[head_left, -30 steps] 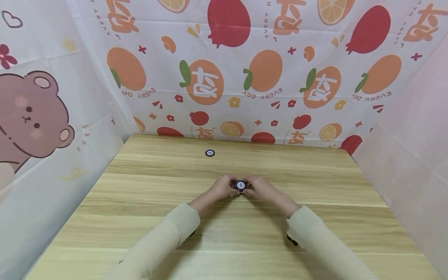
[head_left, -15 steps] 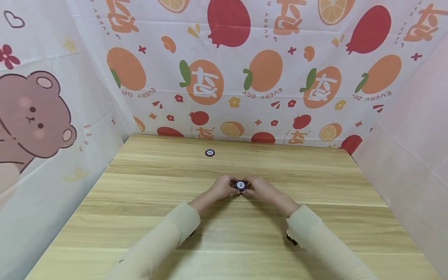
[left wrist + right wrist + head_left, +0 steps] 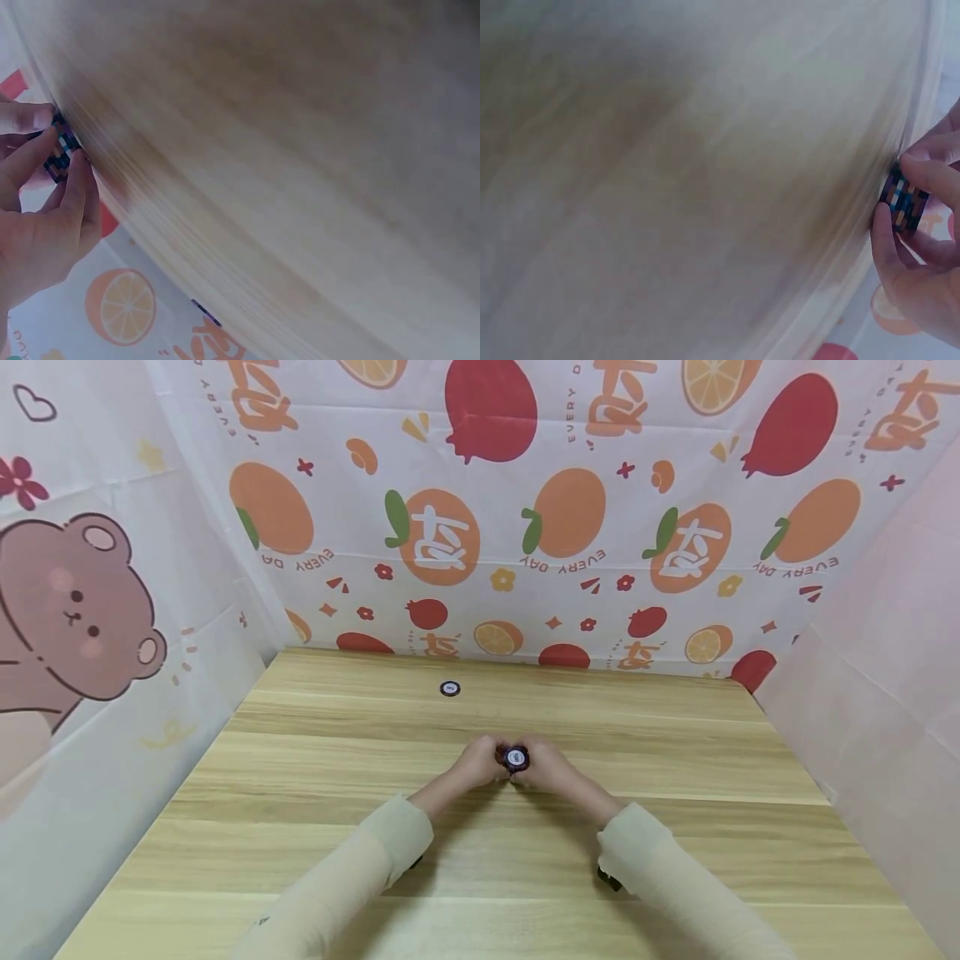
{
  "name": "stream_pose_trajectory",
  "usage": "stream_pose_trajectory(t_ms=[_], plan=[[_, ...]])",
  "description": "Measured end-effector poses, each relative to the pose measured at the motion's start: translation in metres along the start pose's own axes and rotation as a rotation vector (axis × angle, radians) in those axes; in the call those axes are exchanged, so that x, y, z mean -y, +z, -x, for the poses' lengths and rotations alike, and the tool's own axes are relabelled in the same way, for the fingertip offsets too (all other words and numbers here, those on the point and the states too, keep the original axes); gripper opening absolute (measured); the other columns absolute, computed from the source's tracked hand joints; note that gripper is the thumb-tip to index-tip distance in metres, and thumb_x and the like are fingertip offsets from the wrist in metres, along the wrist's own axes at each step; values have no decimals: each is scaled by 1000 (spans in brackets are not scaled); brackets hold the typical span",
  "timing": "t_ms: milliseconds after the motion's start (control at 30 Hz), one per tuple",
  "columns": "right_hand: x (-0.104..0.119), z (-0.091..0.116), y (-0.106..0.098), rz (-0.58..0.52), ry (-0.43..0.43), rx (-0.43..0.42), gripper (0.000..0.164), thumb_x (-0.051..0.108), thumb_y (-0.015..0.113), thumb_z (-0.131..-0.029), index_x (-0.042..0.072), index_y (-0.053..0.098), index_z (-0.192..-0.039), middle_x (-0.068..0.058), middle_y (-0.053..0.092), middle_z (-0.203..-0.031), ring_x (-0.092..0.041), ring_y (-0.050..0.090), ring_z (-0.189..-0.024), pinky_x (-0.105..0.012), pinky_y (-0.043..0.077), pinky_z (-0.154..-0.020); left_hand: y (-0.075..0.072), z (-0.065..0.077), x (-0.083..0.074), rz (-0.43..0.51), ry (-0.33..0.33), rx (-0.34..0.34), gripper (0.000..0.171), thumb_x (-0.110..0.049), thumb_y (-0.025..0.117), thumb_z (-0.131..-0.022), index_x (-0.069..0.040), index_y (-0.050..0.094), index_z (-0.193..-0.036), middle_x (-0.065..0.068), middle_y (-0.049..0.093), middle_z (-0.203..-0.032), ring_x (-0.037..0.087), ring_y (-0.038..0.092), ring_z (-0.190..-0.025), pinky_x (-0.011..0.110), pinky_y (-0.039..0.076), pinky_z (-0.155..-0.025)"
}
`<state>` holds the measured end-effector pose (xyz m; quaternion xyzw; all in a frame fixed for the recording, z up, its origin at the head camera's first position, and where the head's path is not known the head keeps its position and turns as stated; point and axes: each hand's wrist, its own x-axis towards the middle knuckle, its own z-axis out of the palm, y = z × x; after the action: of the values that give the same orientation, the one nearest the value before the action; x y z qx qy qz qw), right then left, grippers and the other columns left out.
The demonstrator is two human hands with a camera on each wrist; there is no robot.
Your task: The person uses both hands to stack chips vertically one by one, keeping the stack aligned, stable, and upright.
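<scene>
A short stack of poker chips (image 3: 516,758), dark-edged with a white centre on its top chip, stands at mid-table between both hands. My left hand (image 3: 478,762) grips its left side, fingers and thumb curled at the edge. From the right, my right hand (image 3: 546,764) pinches the same stack. In the left wrist view, coloured blocks mark the rim of the chip stack (image 3: 61,154), partly covered by fingers. The right wrist view shows the chip stack (image 3: 904,199) between thumb and fingers, its lower end right at the tabletop.
One single poker chip (image 3: 450,688) lies flat farther back, left of the hands. The wooden table (image 3: 517,877) ends at a fruit-printed cloth (image 3: 570,510) behind. A bear-printed cloth (image 3: 75,610) hangs on the left, and a pale cloth (image 3: 870,693) on the right.
My right hand and sleeve have shifted slightly left, bringing the hands closer around the stack. The left hand has barely moved, and the single chip lies where it was.
</scene>
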<state>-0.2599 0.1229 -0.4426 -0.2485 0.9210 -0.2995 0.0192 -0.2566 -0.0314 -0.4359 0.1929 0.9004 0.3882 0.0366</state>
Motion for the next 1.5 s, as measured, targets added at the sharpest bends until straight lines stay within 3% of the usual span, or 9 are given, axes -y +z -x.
stream_pose_trajectory(t_ms=[133, 267, 367, 500, 733, 967, 1167, 1367, 1500], plan=[[2, 1, 3, 31, 53, -4, 38, 8, 78, -69, -3, 59, -100, -14, 58, -96, -28, 53, -93, -40, 44, -84, 0, -3, 3, -28, 1, 7, 31, 11, 70, -66, 3, 66, -96, 10, 65, -87, 21, 60, -79, 27, 48, -69], [3, 0, 4, 28, 100, 22, 40, 9, 78, -71, -3, 57, -103, -14, 55, -98, -28, 52, -95, -40, 44, -85, 8, -23, 32, -55, -14, 17, 31, 10, 64, -66, 1, 67, -96, 6, 64, -85, 19, 59, -78, 28, 48, -69], [4, 0, 5, 31, 117, 31, 44, 10, 78, -70, -2, 56, -106, -14, 54, -100, -29, 52, -97, -41, 43, -87, 6, -35, 48, -132, -75, 15, 29, 7, 63, -71, 0, 65, -99, 8, 62, -91, 20, 58, -85, 30, 47, -76], [5, -1, 6, 34, 136, 35, 47, 10, 79, -71, -3, 55, -109, -15, 54, -104, -29, 53, -98, -40, 43, -88, -14, -33, 40, -251, -198, -18, 21, 6, 61, -76, 6, 62, -98, 21, 54, -104, 33, 50, -100, 40, 43, -86], [5, -1, 4, 4, 168, 43, 51, 10, 79, -70, -5, 53, -112, -16, 53, -106, -31, 53, -100, -40, 43, -88, -36, -27, 36, -511, -240, -46, 36, -3, 51, -83, 13, 50, -115, 27, 45, -117, 38, 42, -105, 41, 39, -90], [5, 0, 3, 5, 186, 43, 52, 11, 79, -71, -5, 53, -113, -17, 53, -108, -31, 53, -101, -39, 43, -89, -47, -33, 46, -465, -333, 39, 50, -11, 30, -94, 5, 24, -142, 17, 18, -148, 40, 14, -132, 51, 17, -104], [5, 1, 3, 11, 162, 43, 51, 11, 79, -70, -6, 53, -111, -18, 53, -107, -31, 52, -100, -40, 43, -88, -48, -36, 54, -551, -316, 48, 48, -21, 34, -98, 2, 29, -140, 16, 23, -147, 39, 18, -132, 51, 19, -104], [4, 1, 3, 11, 178, 50, 52, 12, 79, -72, -5, 53, -113, -18, 52, -110, -31, 52, -103, -40, 43, -89, -48, -38, 58, -682, -225, -71, 37, -17, 48, -94, 4, 51, -124, 19, 49, -123, 34, 43, -112, 44, 38, -92], [4, 1, 3, 10, 176, 57, 51, 12, 78, -72, -5, 53, -113, -19, 52, -111, -32, 52, -103, -41, 43, -89, -49, -39, 63, -724, -209, -113, 30, -13, 50, -92, 3, 53, -117, 18, 52, -111, 30, 47, -102, 41, 43, -84]])
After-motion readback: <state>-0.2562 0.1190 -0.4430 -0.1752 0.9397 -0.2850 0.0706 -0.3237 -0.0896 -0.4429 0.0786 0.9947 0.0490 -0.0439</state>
